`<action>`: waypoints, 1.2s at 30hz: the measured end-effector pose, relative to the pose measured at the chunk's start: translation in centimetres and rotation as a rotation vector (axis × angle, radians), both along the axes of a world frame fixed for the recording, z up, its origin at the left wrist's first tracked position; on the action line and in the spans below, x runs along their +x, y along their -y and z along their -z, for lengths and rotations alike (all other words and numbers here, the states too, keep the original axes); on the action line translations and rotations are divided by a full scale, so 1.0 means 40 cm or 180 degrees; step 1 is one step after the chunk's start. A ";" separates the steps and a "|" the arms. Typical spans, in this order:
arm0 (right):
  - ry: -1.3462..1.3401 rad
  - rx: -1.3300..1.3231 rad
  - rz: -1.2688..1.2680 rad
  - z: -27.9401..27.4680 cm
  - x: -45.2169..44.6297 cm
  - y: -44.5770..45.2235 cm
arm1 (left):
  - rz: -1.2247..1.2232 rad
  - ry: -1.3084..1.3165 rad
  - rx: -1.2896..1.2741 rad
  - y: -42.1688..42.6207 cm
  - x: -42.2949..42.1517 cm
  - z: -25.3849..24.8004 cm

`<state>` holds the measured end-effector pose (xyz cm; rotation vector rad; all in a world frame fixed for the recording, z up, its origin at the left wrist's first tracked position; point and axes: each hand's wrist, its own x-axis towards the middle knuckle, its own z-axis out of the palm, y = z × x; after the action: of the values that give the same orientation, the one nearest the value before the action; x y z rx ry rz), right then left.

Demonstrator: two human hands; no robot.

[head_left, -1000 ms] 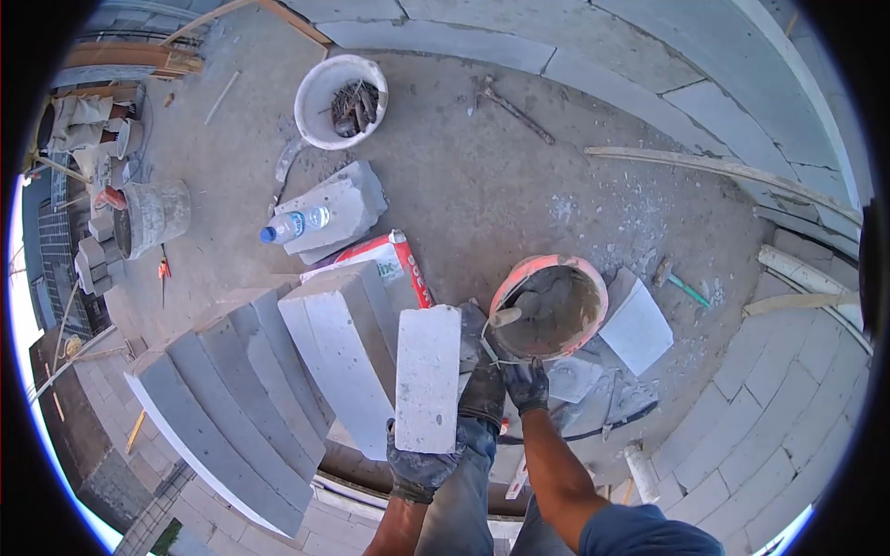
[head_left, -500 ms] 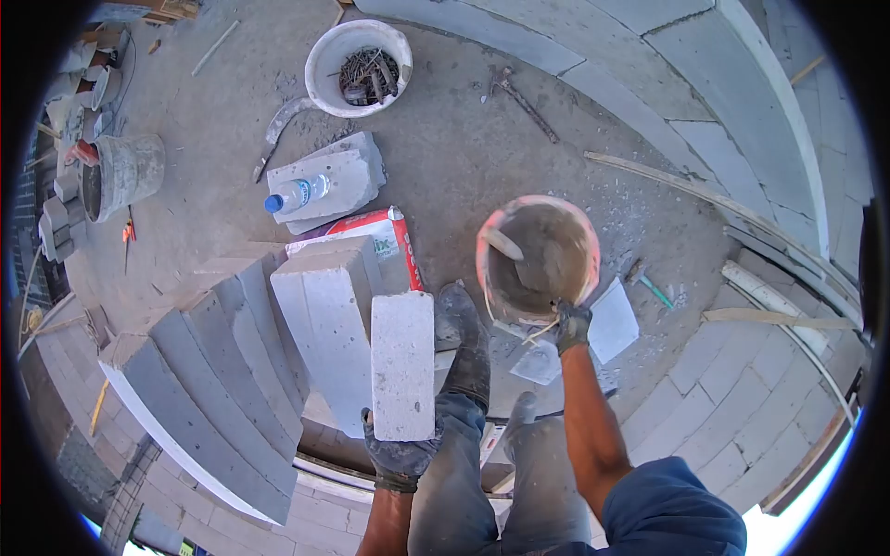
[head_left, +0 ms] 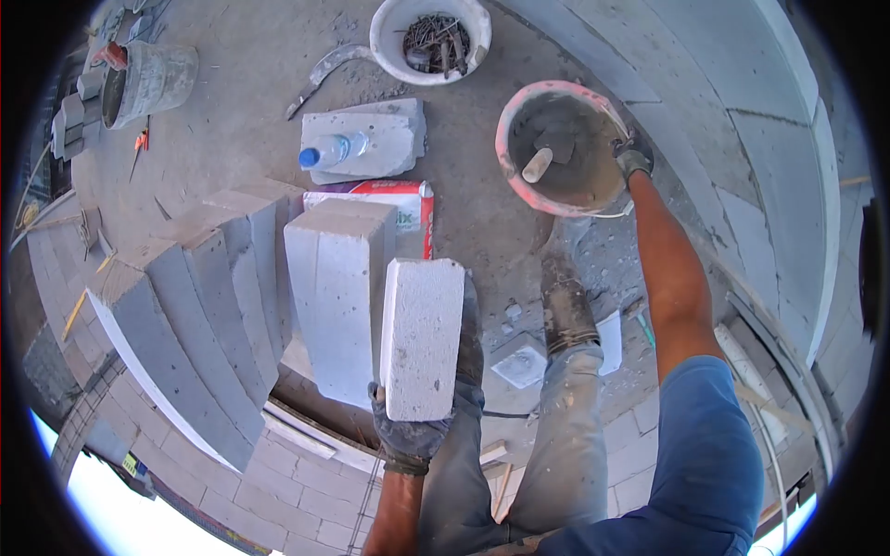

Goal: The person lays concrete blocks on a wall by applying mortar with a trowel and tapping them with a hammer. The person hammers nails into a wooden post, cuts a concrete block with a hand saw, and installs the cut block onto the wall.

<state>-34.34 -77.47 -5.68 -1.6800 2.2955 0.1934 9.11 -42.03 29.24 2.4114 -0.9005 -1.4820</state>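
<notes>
My left hand (head_left: 411, 430), gloved, is closed around the lower end of a pale aerated concrete block (head_left: 424, 343) held up in front of my left leg. At the right, my gloved right hand (head_left: 634, 156) grips the rim side of a pink-rimmed bucket (head_left: 510, 171), near its wire handle; the exact hold is partly hidden. Grey mortar (head_left: 584, 176) lies inside this bucket, and a tool with a pale rounded handle (head_left: 537, 165) sticks out of it. Just left of the held block stands a larger block (head_left: 338, 296).
More blocks (head_left: 185, 324) stand in a row at the left. A water bottle (head_left: 334, 150) lies on block pieces (head_left: 394, 139) behind a red-and-white bag (head_left: 427, 213). A white bucket of nails and scraps (head_left: 385, 46) stands beyond. A curved block wall (head_left: 705, 139) bounds the right.
My right hand has moved the mortar bucket forward and right, closer to the wall. My right leg has stepped forward. The block stays in my left hand, tilted slightly, and the view has shifted.
</notes>
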 end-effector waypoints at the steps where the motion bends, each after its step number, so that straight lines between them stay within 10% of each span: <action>1: -0.0445 0.0921 0.0426 0.033 0.013 0.043 | -0.0270 -0.0061 -0.0022 0.020 -0.026 -0.001; 3: -0.1508 -0.0687 -0.0218 -0.085 0.122 -0.016 | -0.0738 -0.0178 -0.0021 0.061 -0.083 -0.007; 5: -0.0353 -0.1006 -0.0251 -0.188 0.207 -0.077 | -0.1098 -0.0298 0.0011 0.101 -0.132 -0.016; 12: 0.1343 0.1686 -0.1102 0.244 0.376 -0.136 | -0.1811 -0.0493 -0.0207 0.256 -0.229 -0.059; 14: 0.1449 0.2422 -0.0854 0.223 0.422 -0.058 | 0.2263 0.1621 -0.0321 0.290 -0.230 -0.060; 15: 0.1416 0.2334 -0.0847 0.158 0.422 -0.032 | 0.2249 0.1590 -0.0313 0.298 -0.227 -0.047; 19: 0.1427 0.1752 -0.1478 -0.123 0.344 -0.017 | -0.1217 -0.0336 -0.0191 0.305 -0.214 0.026; 20: 0.1356 0.0950 -0.2691 -0.070 0.246 -0.068 | -0.1053 -0.0401 -0.0173 0.296 -0.194 0.060; 24: 0.0637 0.2328 -0.0807 -0.171 0.123 -0.009 | 0.0266 0.0039 -0.0431 0.318 -0.128 0.148; 29: 0.0020 0.1689 -0.1022 -0.204 0.162 0.063 | 0.2309 0.1084 -0.0842 0.312 -0.082 0.197; 32: -0.0015 0.1417 -0.1644 -0.153 0.215 0.030 | -0.0305 -0.0605 0.0170 0.259 -0.045 0.218; 36: 0.0350 0.1701 -0.1984 -0.129 0.207 -0.030 | 0.2433 0.0980 -0.0322 0.258 -0.008 0.205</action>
<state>-26.05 -76.29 -0.50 -1.9609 1.3961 0.7436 8.80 -52.35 21.04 2.3644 -2.0791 -1.1881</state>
